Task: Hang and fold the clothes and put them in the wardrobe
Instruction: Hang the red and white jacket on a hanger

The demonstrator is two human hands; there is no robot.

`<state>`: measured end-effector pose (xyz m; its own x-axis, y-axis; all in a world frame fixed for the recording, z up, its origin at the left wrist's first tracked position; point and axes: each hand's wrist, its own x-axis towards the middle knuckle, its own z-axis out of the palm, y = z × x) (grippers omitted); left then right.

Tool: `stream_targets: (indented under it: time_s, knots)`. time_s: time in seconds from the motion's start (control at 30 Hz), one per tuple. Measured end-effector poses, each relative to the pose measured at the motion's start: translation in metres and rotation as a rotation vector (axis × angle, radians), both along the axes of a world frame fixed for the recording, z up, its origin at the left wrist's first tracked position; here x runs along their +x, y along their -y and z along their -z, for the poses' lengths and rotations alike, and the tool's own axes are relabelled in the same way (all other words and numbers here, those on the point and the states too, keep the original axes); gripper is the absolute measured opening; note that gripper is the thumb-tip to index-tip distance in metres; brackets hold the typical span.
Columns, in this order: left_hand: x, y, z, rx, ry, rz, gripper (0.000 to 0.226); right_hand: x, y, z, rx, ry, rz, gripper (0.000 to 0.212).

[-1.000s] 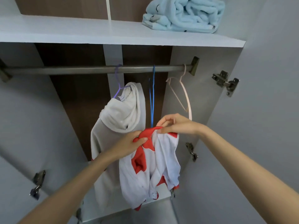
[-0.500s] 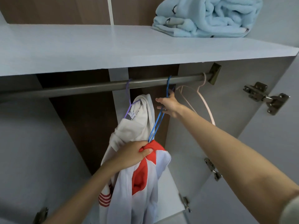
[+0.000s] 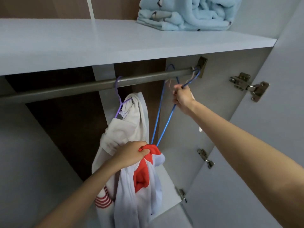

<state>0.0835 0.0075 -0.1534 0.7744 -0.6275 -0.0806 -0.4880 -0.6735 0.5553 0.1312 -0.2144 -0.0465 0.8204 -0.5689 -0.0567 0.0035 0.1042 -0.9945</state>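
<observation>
Red-and-white garment (image 3: 141,186) dangles beneath left hand (image 3: 130,155) grip.

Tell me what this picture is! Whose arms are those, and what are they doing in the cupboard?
No machine here: a person wears a camera on their head, so you see their own arms reaching into a wardrobe. The left hand grips a red and white top, which is on a blue hanger. The right hand grips that hanger up by the rail. A white garment hangs beside it on a purple hanger. A blue blanket lies on the shelf above.
</observation>
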Motion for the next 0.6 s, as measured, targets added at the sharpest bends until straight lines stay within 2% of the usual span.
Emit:
stream_targets:
  time_s: [0.2,0.37,0.47,0.53,0.6]
  knots:
    - [-0.029,0.009,0.002,0.119,0.079,0.007,0.017,-0.065,0.023,0.019,0.103,0.083,0.117,0.03]
    - [-0.07,0.003,0.013,0.139,0.176,-0.049,0.018,-0.122,0.04,0.012,0.133,0.072,-0.017,0.027]
    - [-0.098,0.005,0.008,0.022,0.189,-0.2,0.023,-0.165,0.042,0.005,0.019,-0.037,-0.157,0.027]
    - [-0.116,0.013,0.0,0.011,0.175,-0.286,0.028,-0.197,0.042,0.003,-0.137,-0.125,-0.258,0.025]
    - [-0.132,0.021,-0.008,0.011,0.165,-0.346,0.03,-0.235,0.041,0.003,-0.299,-0.198,-0.348,0.015]
